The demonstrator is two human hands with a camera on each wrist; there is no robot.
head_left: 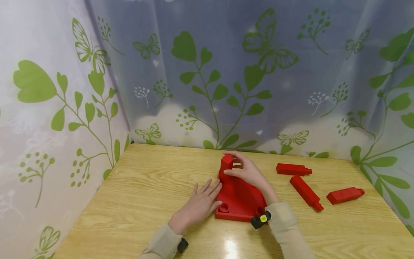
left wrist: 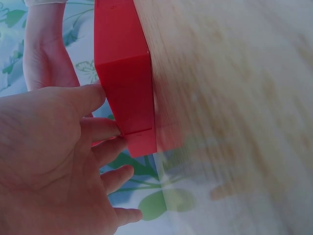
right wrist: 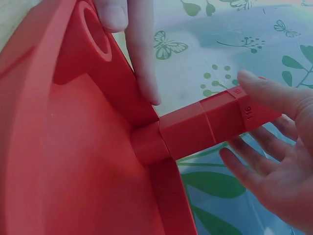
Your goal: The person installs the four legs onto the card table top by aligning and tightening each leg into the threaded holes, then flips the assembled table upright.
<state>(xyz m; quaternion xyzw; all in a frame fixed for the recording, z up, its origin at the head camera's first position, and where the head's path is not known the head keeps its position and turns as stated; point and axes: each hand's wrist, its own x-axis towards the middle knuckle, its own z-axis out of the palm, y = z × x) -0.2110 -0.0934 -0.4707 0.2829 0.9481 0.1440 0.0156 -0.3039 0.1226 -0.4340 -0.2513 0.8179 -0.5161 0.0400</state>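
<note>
A red quarter-round plastic base (head_left: 240, 196) with a raised rim lies on the table. A red faceted post (right wrist: 205, 122) stands upright at its far corner, its lower end in the round socket there. My right hand (head_left: 250, 174) holds this post near its top, the thumb on one side and the fingers around the other. My left hand (head_left: 198, 205) rests against the base's left edge, fingers spread and fairly straight, fingertips and thumb touching the rim. A round socket (head_left: 224, 207) at the near left corner shows its hole; another (head_left: 260, 210) is partly covered by my right wrist.
Three similar red posts with narrower round ends lie to the right on the wooden table (head_left: 139, 194): one toward the back (head_left: 291, 169), one slanted (head_left: 305, 191), one farther right (head_left: 343, 195). A patterned curtain (head_left: 207, 90) hangs behind the table.
</note>
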